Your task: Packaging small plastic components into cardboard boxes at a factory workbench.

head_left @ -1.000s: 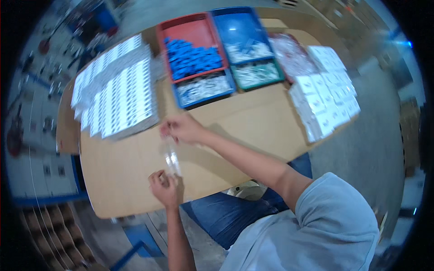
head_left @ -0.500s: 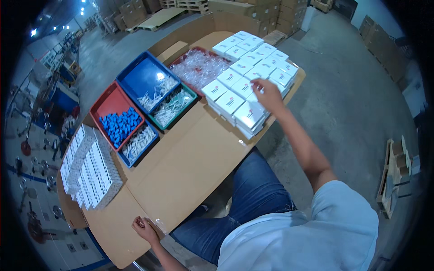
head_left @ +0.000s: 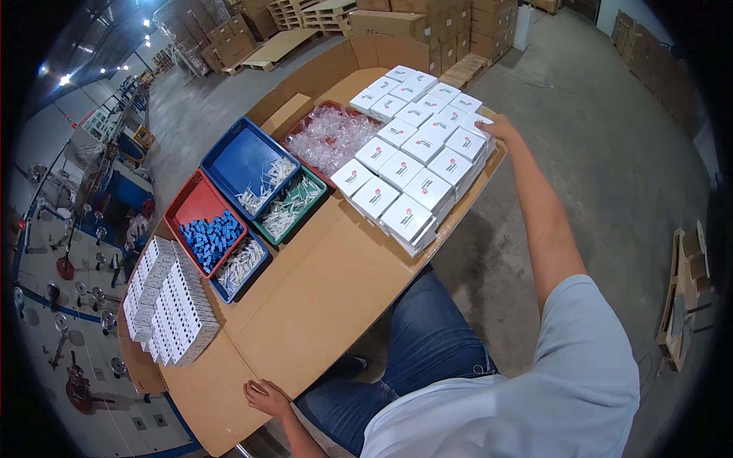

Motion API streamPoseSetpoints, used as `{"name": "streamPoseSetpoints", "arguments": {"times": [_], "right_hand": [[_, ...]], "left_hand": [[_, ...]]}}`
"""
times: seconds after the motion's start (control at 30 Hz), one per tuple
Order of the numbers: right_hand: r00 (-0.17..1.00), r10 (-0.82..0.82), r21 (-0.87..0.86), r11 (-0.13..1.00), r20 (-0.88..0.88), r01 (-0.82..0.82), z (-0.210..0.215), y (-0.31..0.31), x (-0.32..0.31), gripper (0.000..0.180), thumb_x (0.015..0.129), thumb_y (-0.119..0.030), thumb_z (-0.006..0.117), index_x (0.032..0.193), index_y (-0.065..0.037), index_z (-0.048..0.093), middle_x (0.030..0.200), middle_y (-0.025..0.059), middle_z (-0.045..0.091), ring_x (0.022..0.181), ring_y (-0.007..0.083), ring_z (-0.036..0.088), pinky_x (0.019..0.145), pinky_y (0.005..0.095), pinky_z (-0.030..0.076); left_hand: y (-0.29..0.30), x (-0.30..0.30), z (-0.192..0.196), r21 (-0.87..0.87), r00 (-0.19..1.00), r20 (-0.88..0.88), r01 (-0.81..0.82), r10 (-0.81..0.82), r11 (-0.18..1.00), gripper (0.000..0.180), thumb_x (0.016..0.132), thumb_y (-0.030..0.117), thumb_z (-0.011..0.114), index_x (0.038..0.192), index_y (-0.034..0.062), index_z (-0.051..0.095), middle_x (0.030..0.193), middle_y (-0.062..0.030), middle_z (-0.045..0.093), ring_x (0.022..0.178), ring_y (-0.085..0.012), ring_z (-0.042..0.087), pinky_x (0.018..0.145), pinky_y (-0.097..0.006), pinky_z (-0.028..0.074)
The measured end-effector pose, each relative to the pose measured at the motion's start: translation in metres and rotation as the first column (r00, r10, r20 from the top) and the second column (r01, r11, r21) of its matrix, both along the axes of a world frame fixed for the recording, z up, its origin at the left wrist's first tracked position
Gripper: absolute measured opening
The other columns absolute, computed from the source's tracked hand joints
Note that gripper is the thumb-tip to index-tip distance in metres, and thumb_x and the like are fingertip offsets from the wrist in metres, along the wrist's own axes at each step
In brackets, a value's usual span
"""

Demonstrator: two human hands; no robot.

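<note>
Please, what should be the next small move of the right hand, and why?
The right hand should perhaps close its fingers gently on the white box at the far right edge of the stacks, because its fingertips are at that box. Whether it already grips is unclear. The left hand is away, by the near edge of the brown tabletop.

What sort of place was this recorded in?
Probably a warehouse or factory work area: stacked brown cartons, wooden pallets, and a table holding trays of small parts beside white boxes.
</note>
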State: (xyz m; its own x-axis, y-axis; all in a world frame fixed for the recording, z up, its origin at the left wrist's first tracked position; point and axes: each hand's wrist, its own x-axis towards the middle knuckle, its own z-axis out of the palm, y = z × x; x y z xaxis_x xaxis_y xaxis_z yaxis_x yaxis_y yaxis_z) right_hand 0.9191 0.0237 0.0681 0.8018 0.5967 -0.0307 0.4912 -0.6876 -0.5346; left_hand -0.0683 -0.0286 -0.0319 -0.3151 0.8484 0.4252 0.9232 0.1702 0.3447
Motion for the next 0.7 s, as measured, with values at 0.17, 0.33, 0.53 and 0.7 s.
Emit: {"name": "streamPoseSetpoints", "arguments": {"times": [0.17, 0.33, 0.53, 0.7], "right_hand": [[0.993, -0.027, 0.337, 0.939, -0.115, 0.065, -0.008, -0.002, -0.003, 0.083, 0.071, -0.050, 0.093, 0.124, 0.008, 0.067, 0.107, 0.0190, 0.075, 0.098, 0.0296, 0.074, 0.088, 0.0374, 0.057], [0.985, 0.025, 0.721, 0.685, -0.169, 0.106, 0.028, -0.025, -0.024, 0.049, 0.085, -0.017, 0.087, 0.125, 0.000, 0.066, 0.111, 0.0110, 0.072, 0.101, 0.0216, 0.070, 0.088, 0.0345, 0.056], [0.723, 0.640, 0.883, 0.461, -0.261, -0.090, 0.088, -0.035, -0.211, 0.041, 0.085, 0.009, 0.076, 0.123, -0.004, 0.066, 0.115, 0.0045, 0.069, 0.106, 0.0138, 0.066, 0.089, 0.0292, 0.056], [0.406, 0.855, 0.878, 0.431, -0.323, -0.208, 0.100, -0.049, -0.373, 0.045, 0.082, 0.011, 0.077, 0.122, -0.005, 0.064, 0.116, 0.0040, 0.067, 0.108, 0.0137, 0.065, 0.093, 0.0299, 0.057]], "left_hand": [[-0.006, -0.005, 0.002, -0.014, 1.000, -0.014, -0.015, 0.015, 1.000, 0.044, 0.101, 0.026, 0.062, 0.133, -0.0044, 0.057, 0.141, -0.0204, 0.056, 0.129, -0.0394, 0.048, 0.109, -0.049, 0.039], [-0.003, 0.004, 0.006, 0.078, 0.979, 0.199, -0.054, 0.037, 0.995, 0.039, 0.103, 0.020, 0.059, 0.135, -0.0029, 0.057, 0.139, -0.0201, 0.057, 0.129, -0.0373, 0.048, 0.106, -0.046, 0.043], [0.019, 0.086, 0.050, 0.249, 0.719, 0.642, 0.133, -0.266, 0.959, 0.034, 0.103, 0.010, 0.057, 0.135, -0.0002, 0.059, 0.133, -0.0140, 0.062, 0.123, -0.0249, 0.057, 0.102, -0.037, 0.049], [0.023, 0.219, 0.125, 0.218, 0.331, 0.759, 0.683, -0.561, 0.697, 0.044, 0.094, 0.009, 0.066, 0.137, 0.0027, 0.060, 0.136, -0.0125, 0.063, 0.127, -0.0264, 0.060, 0.105, -0.038, 0.048]]}}
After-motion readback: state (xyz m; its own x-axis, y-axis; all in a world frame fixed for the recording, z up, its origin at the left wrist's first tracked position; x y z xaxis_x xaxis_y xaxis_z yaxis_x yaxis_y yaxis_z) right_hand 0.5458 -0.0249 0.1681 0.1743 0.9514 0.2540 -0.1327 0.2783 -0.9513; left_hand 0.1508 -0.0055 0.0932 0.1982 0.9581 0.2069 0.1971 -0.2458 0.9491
